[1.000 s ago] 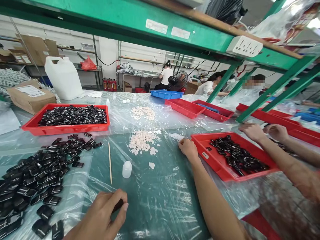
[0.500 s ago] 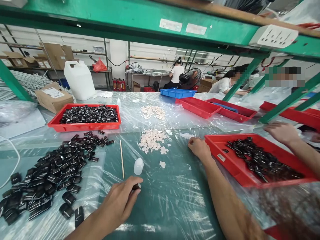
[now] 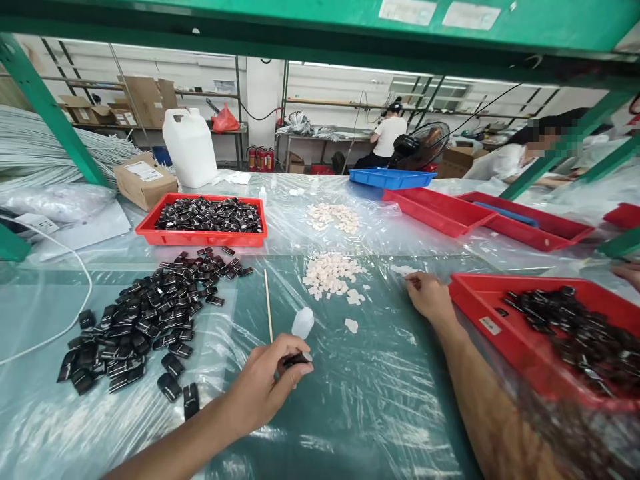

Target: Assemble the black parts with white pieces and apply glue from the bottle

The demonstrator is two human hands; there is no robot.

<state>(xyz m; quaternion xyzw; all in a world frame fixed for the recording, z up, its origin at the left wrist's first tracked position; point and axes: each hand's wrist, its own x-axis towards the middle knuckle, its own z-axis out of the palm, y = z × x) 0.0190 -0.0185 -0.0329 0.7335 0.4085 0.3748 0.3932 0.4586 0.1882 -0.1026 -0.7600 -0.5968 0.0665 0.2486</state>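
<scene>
My left hand point(image 3: 267, 383) pinches a small black piece point(image 3: 297, 359) low over the plastic-covered table, close to a small white bottle point(image 3: 303, 323) and a thin wooden stick point(image 3: 268, 305). A heap of the same black pieces point(image 3: 150, 313) lies to its left. My right hand point(image 3: 431, 297) rests on the table with its fingers curled at a few small white bits point(image 3: 404, 270), beside the near red tray point(image 3: 493, 327). Whether it grips one I cannot tell. A pile of pale small parts point(image 3: 330, 273) lies between my hands.
A red tray of black pieces point(image 3: 205, 223) stands at the back left, with a white jug point(image 3: 190, 147) and a cardboard box point(image 3: 145, 180) behind. Red trays point(image 3: 440, 210) and a blue tray point(image 3: 390, 177) sit at the back right. Other people work beyond. A green shelf beam point(image 3: 320, 27) hangs overhead.
The view has swung left and down. My left hand with the black piece has moved forward toward the white bottle. My right hand stays by the red tray; a co-worker's hands have slid out of view.
</scene>
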